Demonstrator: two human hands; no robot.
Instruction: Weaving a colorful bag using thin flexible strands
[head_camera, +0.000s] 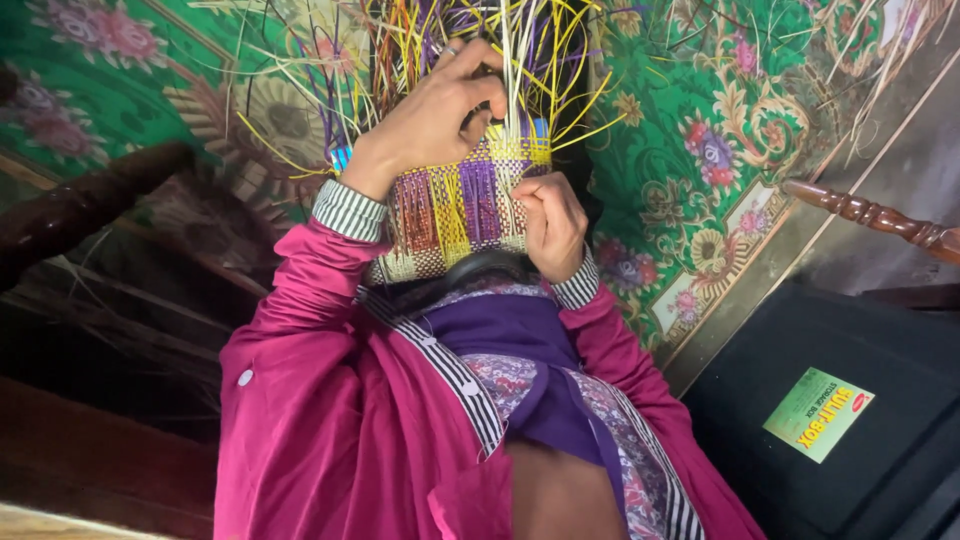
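- A green floral carpet (700, 120) spreads beneath my lap; a black storage box (850, 400) sits right.
- The woven mat (460, 205) rests upright against my knees.
- My left hand (440, 110) pinches loose strips (520, 60); my right hand (550, 225) grips the mat's edge, fingers curled.

This looks like a room in a home where handcraft is done on the floor. A green floral carpet with pink and yellow flowers and a pale patterned border (720, 130) covers the ground, and a turned, dark wooden furniture leg (880, 217) reaches in from the right beside a black plastic storage box with a green label (850, 440). Loose thin weaving strips in yellow, purple and straw colour (300, 90) lie scattered over the carpet, which speaks for household craftwork, not a shop or factory.
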